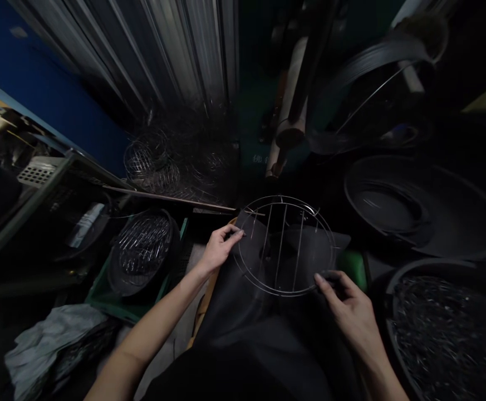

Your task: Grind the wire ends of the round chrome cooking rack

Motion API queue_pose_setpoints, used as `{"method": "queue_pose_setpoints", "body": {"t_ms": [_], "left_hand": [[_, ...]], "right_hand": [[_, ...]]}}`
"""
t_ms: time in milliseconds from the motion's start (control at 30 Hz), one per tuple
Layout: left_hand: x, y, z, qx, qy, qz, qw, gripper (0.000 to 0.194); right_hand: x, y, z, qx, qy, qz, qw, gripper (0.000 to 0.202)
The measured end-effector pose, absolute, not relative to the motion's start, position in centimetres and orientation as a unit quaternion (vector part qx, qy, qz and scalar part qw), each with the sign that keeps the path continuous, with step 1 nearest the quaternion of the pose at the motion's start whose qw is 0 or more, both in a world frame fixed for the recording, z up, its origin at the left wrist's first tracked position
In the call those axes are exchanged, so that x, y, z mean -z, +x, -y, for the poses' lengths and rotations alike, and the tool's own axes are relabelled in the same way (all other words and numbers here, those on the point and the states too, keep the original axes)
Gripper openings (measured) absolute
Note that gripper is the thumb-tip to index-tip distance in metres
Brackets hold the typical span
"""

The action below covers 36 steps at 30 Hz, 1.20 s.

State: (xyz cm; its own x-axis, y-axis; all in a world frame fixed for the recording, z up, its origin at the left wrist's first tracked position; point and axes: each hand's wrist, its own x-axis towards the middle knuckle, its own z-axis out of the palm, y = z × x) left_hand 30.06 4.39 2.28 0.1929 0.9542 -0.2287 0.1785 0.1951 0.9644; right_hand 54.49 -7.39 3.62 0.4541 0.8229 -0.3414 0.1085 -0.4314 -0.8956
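Two hands are gripping a round silver wire rack (283,245) at centre frame: left hand (220,247) pinching its left rim, right hand (349,309) pinching its lower-right rim; no readable writing.

Round wire rack (283,245): silver, parallel bars. Cloth under it (243,301) black. Crate (104,289) green. Wall panel (46,83) blue. Shutter (163,50) grey, ribbed.

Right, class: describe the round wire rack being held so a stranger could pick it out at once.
Start at the dark cloth in the centre. Over it, the left hand and right hand hold a round wire rack by its rim. Unlike the racks piled in the tub to the left, it is alone.
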Motion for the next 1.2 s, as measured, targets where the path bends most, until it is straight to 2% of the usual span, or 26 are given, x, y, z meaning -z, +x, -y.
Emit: {"method": "queue_pose_setpoints", "body": {"t_ms": [433,1200], "left_hand": [[-4.4,30.0,-6.0,-0.385,0.504,-0.52,0.572,0.031],[-5.0,30.1,-6.6,-0.4,0.508,-0.506,0.57,0.03]], "right_hand": [[-4.9,54.4,4.7,-0.422,-0.692,0.327,0.485,0.044],[-5.6,54.2,4.0,-0.442,-0.687,0.288,0.5,0.052]]}}
